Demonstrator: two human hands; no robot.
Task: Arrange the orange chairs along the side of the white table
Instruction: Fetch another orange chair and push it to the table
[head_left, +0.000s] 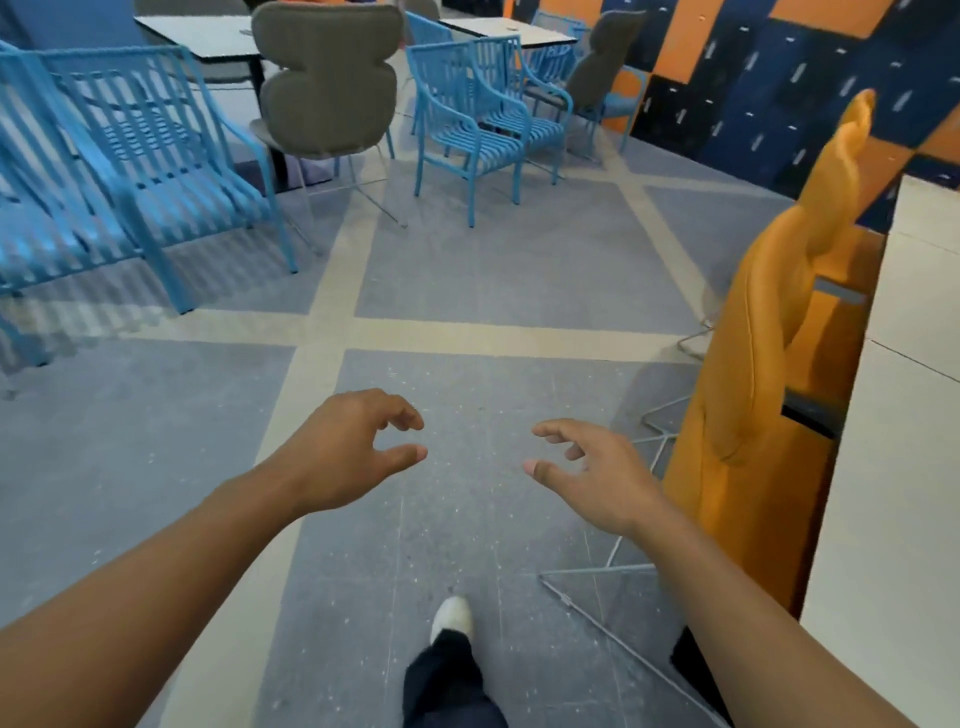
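Two orange padded chairs on thin metal legs stand in a row against the long side of the white table (893, 467) at the right. The nearer orange chair (748, 415) has its back toward me; the farther orange chair (836, 171) rises behind it. My left hand (353, 452) and my right hand (592, 473) are stretched out over the floor in front of me, fingers loosely curled, holding nothing. My right hand is just left of the nearer chair, not touching it.
Blue slatted chairs (156, 171) crowd the left; more blue chairs (478, 124) and a grey padded chair (327, 83) stand ahead by two other tables (208, 36). A blue and orange locker wall (779, 78) runs at the right rear. My foot (452, 618) steps on grey floor.
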